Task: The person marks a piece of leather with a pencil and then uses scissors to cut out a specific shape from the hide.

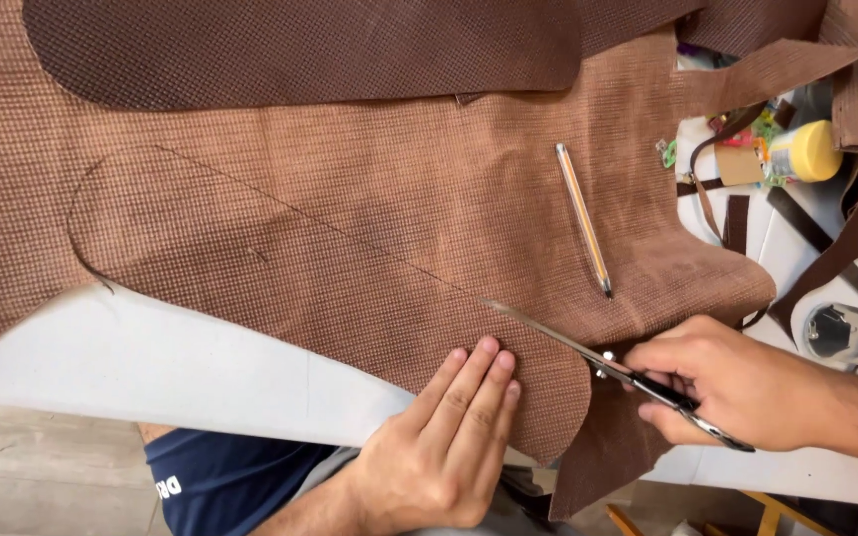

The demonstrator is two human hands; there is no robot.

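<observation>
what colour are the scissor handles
Black, on the scissors in the right hand; seen in the head view.

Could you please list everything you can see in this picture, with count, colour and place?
brown fabric: one large textured sheet, spread across the table
darker fabric piece: one, dark brown, rounded, at top
pen: one, orange and clear, lying on the fabric right of centre
scissors: one pair, silver blades, black handles, cutting at the fabric's lower right
table: one, white, under the fabric
bottle cap: one, yellow, upper right among strips
left hand: flat on the fabric
right hand: gripping the scissors
</observation>
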